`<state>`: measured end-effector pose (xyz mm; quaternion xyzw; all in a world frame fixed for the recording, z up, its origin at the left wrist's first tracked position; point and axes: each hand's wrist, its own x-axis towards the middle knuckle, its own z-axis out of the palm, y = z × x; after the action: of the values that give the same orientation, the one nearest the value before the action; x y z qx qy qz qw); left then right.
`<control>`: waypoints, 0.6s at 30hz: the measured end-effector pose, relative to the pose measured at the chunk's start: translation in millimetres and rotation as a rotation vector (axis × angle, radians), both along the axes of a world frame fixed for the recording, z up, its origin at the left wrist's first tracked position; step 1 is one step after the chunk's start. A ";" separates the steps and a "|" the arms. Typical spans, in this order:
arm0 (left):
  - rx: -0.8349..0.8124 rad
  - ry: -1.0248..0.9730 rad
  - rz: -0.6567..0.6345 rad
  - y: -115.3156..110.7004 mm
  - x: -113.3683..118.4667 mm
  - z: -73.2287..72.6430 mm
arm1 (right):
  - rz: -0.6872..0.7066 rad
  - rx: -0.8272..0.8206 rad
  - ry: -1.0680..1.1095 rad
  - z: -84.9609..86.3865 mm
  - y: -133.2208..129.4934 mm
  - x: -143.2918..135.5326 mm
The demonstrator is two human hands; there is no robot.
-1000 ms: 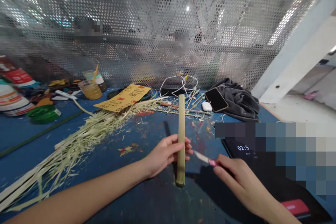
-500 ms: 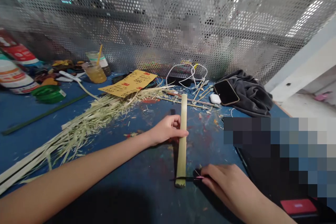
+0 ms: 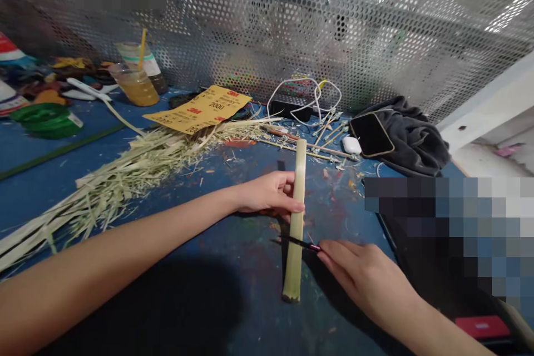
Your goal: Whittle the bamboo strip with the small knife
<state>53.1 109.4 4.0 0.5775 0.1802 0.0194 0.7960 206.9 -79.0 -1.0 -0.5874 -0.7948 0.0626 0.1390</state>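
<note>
The left hand (image 3: pixel 273 193) grips a pale green stalk (image 3: pixel 294 270) while the right hand (image 3: pixel 365 268) holds a knife (image 3: pixel 307 245) across it.

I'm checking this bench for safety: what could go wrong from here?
The knife in the right hand crosses the pale stick close to the left hand gripping it; a slip that way might cut that hand. The clear cup of yellowish liquid stands near the sandpaper; if knocked, it might wet the sheet.

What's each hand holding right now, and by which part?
The left hand grips the pale green stalk near its middle. The right hand holds a knife by its handle, mostly hidden in the grip.
</note>
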 end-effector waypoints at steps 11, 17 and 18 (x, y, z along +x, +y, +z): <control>-0.011 -0.059 -0.027 1.9 -0.2 -3.2 | -0.026 0.105 -0.212 14.8 -4.4 -10.5; -0.012 -0.073 -0.047 2.5 0.3 -2.8 | -0.069 -0.006 -0.043 6.9 -11.5 -5.9; -0.013 -0.072 -0.049 2.4 0.6 -2.8 | -0.070 -0.008 -0.021 4.1 -14.3 -5.1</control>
<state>53.7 111.8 1.2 0.5755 0.1371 0.0194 0.8060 201.8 -93.2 3.1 -0.6159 -0.7750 0.0545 0.1304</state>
